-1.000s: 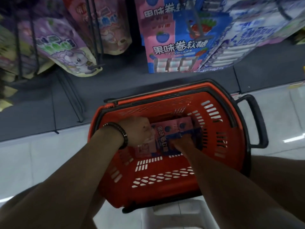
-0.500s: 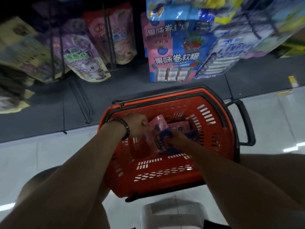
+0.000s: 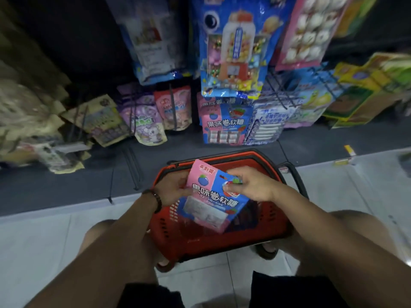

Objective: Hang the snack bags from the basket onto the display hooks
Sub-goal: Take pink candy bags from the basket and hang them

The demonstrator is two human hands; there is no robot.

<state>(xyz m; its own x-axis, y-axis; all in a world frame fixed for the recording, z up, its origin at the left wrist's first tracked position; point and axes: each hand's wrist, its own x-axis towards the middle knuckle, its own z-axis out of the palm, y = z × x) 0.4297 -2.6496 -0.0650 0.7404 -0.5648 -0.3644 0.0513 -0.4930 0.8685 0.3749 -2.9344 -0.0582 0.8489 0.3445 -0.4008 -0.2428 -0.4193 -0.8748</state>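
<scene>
Above the basket (image 3: 211,243), the snack bag (image 3: 213,196) was pinched at opposite edges by left hand (image 3: 173,187) and right hand (image 3: 253,185), header end directed toward matching hung bags (image 3: 224,125).

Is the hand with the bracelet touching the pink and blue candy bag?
Touching. The head view shows the left hand gripping the pink edge of the candy bag, with no gap between them.

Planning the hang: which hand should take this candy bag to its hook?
Probably right: right hand pinches the candy bag up high, nearer the matching hung bags; left hand grips its side.
</scene>
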